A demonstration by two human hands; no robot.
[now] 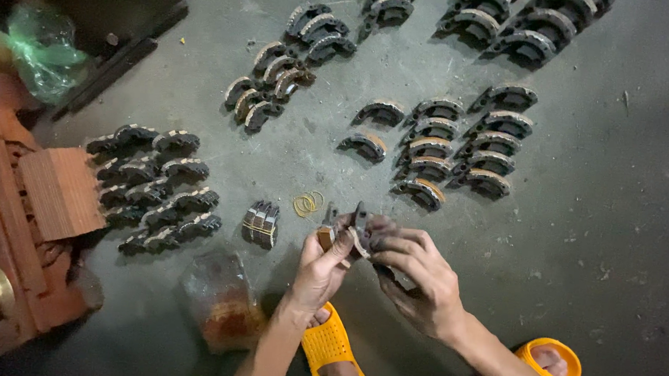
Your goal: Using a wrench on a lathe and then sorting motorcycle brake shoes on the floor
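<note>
Concrete floor (pixel 607 242) carries everything here, grey and gritty, with dark curved brake shoes laid out in groups: rows (pixel 462 144) toward its far right, more (pixel 153 189) near the left edge beside a carved wooden piece (pixel 29 222), and a loose cluster (pixel 279 78) at the far middle. Closer in, a clear plastic bag (pixel 219 299) lies left of two orange sandals (pixel 329 343). The left hand (pixel 320 269) and right hand (pixel 420 276) meet above the near middle, fingers of both curled shut around a small stack of brake shoes (pixel 359 233), pinching it from opposite sides. Squaring the curved edges flush before binding would, I judge, keep the stack tight. A bound bundle (pixel 261 224) and yellow rubber bands (pixel 308 203) lie just beyond the hands; nothing blocks the reach to them.
</note>
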